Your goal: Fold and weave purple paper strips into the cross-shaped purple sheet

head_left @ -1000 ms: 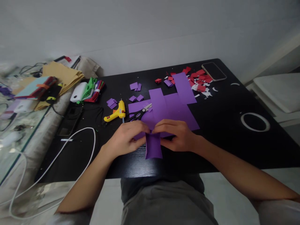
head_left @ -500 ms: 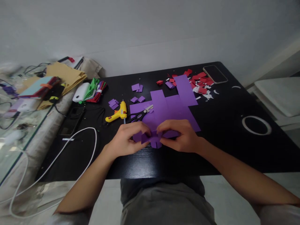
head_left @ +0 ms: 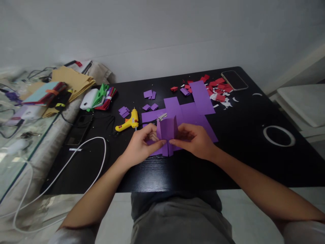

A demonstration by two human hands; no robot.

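Observation:
Between both hands a folded piece of purple paper (head_left: 167,130) stands upright, its side flaps turned up and a slit running down its lower middle. My left hand (head_left: 143,142) pinches its left edge, thumb across the front. On the opposite edge my right hand (head_left: 194,139) grips it the same way. Flat purple sheets (head_left: 190,112) lie beneath and behind it on the black table. Scissors (head_left: 161,117) rest on those sheets, mostly hidden by the held paper. Left of them lies a yellow glue gun (head_left: 128,122).
Small purple pieces (head_left: 124,112) lie behind the glue gun. Red and white scraps (head_left: 219,89) and a phone (head_left: 235,80) are at the back right, a tape ring (head_left: 279,136) at the right. A white cable (head_left: 103,159) loops at the left, near a second phone (head_left: 80,130).
The purple paper has been tilted up, so its broad face and side flaps now show above my fingers. Both hands have shifted slightly, with the thumbs now across its front.

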